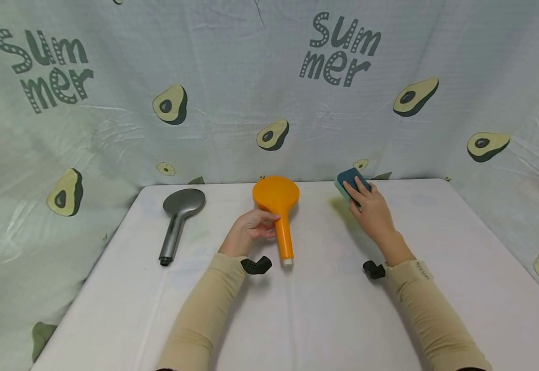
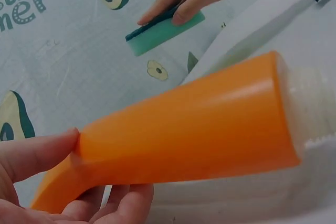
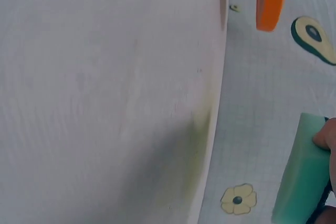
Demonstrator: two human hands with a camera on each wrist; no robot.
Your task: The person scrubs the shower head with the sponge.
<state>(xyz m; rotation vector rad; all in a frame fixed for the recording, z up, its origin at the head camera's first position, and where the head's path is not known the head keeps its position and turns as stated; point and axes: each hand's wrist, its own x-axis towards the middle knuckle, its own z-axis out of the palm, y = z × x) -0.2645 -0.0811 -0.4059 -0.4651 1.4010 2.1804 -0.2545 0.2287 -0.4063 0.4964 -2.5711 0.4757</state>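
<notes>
An orange shower head (image 1: 276,194) is in my left hand (image 1: 254,225), pinched by the thumb and fingers near its neck. Its handle (image 2: 199,129) fills the left wrist view, with a whitish threaded end (image 2: 311,108) at the right. My right hand (image 1: 369,208) grips a sponge (image 1: 350,180), dark blue on one face and light green on the other. The sponge (image 3: 304,171) shows at the right edge of the right wrist view, partly cut off. Its shadow falls on the table below, apart from it.
A grey shower head (image 1: 184,202) lies on the white table (image 1: 325,319), left of my left hand. A yellowish-green stain (image 1: 341,207) marks the cloth below the sponge. Behind the table's far edge hangs a curtain (image 1: 223,93) printed with avocados and lettering.
</notes>
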